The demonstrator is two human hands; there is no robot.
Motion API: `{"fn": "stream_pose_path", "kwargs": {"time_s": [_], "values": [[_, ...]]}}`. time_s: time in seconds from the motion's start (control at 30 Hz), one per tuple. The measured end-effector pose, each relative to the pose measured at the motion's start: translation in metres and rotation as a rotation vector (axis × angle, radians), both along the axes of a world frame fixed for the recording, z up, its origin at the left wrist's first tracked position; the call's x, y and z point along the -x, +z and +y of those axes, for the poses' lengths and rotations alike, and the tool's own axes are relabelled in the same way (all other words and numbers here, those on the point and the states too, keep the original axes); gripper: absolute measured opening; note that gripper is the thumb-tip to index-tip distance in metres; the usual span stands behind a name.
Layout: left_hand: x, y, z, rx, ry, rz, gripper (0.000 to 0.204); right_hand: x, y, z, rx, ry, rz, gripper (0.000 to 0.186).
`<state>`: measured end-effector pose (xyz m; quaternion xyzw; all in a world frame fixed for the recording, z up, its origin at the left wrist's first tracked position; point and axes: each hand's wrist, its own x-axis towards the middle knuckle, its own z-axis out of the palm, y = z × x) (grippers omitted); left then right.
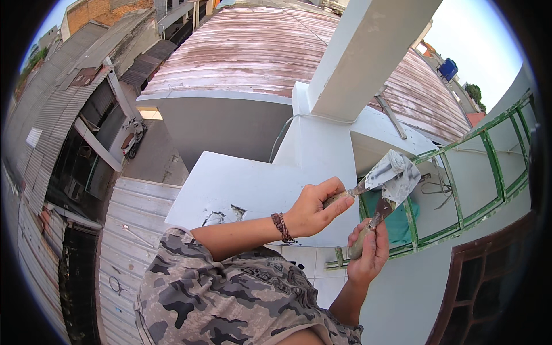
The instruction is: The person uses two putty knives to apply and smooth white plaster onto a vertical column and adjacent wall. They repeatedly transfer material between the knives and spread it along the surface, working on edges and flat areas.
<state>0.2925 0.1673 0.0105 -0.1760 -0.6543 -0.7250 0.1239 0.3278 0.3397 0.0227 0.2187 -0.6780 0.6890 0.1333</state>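
My left hand (pixel 315 208), a braided bracelet at its wrist, is closed around the handle of one putty knife (pixel 361 187). My right hand (pixel 371 253), lower and to the right, grips a second putty knife (pixel 385 209) by its worn handle, blade upward. The two blades meet and overlap in front of me. Wet white-grey putty (pixel 394 164) coats them and partly hides their edges. Below and left of my hands is a white ledge (pixel 253 183) with two rough chipped spots near its front edge.
A white square column (pixel 368 52) rises from the ledge. A paint-stained green metal ladder (pixel 494 164) leans at the right, with teal material (pixel 397 227) behind it. A brown window frame (pixel 451 287) is lower right. Beyond the ledge lie corrugated roofs (pixel 247 46) and a lower alley with a motorbike (pixel 135 138).
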Motion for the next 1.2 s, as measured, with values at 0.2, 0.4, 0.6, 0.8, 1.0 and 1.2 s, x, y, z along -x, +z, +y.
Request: {"fn": "stream_pose_path", "kwargs": {"time_s": [0.2,0.4,0.6,0.8,1.0,1.2], "values": [[-0.002,-0.01,-0.041,-0.154,0.181,-0.022,0.024,0.019,-0.016,-0.018,-0.133,0.128,-0.053,0.036],[-0.031,0.002,-0.071,-0.229,0.312,-0.051,0.029,0.012,-0.011,-0.031,-0.007,0.221,-0.192,0.038],[-0.066,-0.015,-0.063,-0.14,0.394,-0.019,0.029,-0.007,-0.008,-0.031,0.162,0.306,-0.303,0.039],[-0.114,-0.012,-0.041,0.011,0.409,0.047,0.025,-0.051,-0.003,-0.014,0.228,0.381,-0.28,0.04],[-0.137,-0.024,0.005,0.032,0.257,0.045,0.025,-0.112,-0.011,0.023,0.179,0.21,-0.151,0.039],[-0.165,-0.013,0.052,0.14,0.137,0.058,0.024,-0.167,-0.018,0.059,0.152,0.035,-0.027,0.036]]}}
